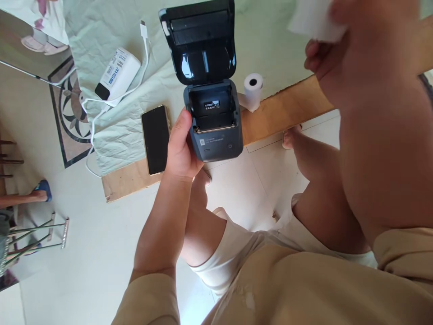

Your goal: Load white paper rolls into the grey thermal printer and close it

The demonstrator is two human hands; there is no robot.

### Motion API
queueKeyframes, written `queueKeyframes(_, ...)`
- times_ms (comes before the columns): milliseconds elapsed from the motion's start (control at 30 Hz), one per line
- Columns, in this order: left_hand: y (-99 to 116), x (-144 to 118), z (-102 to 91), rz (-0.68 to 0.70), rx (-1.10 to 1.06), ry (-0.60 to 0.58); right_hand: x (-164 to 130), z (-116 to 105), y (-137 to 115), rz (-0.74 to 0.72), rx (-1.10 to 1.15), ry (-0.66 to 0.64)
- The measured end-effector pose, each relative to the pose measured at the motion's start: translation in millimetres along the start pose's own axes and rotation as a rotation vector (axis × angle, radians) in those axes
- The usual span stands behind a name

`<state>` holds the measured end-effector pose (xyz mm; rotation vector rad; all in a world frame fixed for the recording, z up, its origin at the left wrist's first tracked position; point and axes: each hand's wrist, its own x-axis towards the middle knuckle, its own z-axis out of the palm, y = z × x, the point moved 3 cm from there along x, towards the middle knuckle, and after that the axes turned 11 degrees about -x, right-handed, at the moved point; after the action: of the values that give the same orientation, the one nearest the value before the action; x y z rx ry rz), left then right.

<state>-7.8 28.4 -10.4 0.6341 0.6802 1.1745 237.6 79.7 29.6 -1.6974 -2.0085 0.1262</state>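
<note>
My left hand (184,149) is wrapped round the lower left side of a dark label printer (219,146), holding it up near the table's front edge. The printer's lid (203,45) is flipped up, and its roll bay shows no roll inside. At the upper right my right hand (333,49), blurred, pinches a white piece of paper (313,20) that is partly cut off by the frame. A small white paper roll (253,90) with a dark core stands on the table just right of the printer, a loose end of paper at its side.
A black phone (155,140) lies at the table's wooden edge (287,106). Further left on the green cloth (98,22) rest a white boxy device (118,74) and a white cable (145,58). A metal-legged stool (37,239) and another person's foot (42,192) are at far left.
</note>
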Motion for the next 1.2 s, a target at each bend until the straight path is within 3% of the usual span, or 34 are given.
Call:
queueKeyframes(33,-0.4,1.1,-1.0,0.006,0.001,0.003,-1.9,5.7,11.3,0.168,0.136,0.073)
queueKeyframes(100,-1.2,3.3,-2.8,0.015,0.001,0.006,-8.0,16.3,21.1,0.279,0.184,0.089)
queueKeyframes(267,-2.5,6.5,-6.4,-0.032,0.067,0.019,-18.4,14.8,25.6,0.167,-0.069,0.104)
queueKeyframes(400,-1.1,6.5,-6.5,0.013,0.047,0.021,-24.0,5.8,32.0,0.243,-0.080,0.011)
queueKeyframes(467,-0.5,6.2,-5.5,0.027,0.046,0.016,-26.9,-3.0,23.2,0.167,-0.014,0.084)
queueKeyframes(567,-0.4,6.1,-4.2,0.002,0.077,0.029,-32.3,-12.4,-4.0,-0.037,0.114,0.296)
queueKeyframes(600,-0.4,6.2,-3.8,-0.004,0.081,0.029,-33.5,-9.8,-14.1,-0.091,0.130,0.302)
queueKeyframes(700,-1.0,6.5,-3.1,0.001,0.072,0.018,-34.5,13.2,-40.1,-0.206,0.004,0.133)
queueKeyframes(800,-1.7,6.2,-3.1,0.032,0.064,0.013,-35.1,34.9,-49.6,-0.210,-0.208,0.029)
queueKeyframes(933,-1.5,5.1,-2.6,0.038,0.087,0.011,-35.4,38.7,-45.5,-0.160,-0.285,0.096)
queueKeyframes(1100,0.3,5.0,-2.6,0.007,0.109,0.018,-35.6,28.5,-45.1,-0.166,-0.144,0.181)
queueKeyframes(1200,0.6,5.3,-3.4,0.016,0.121,0.008,-33.9,20.3,-41.4,-0.203,0.034,0.300)
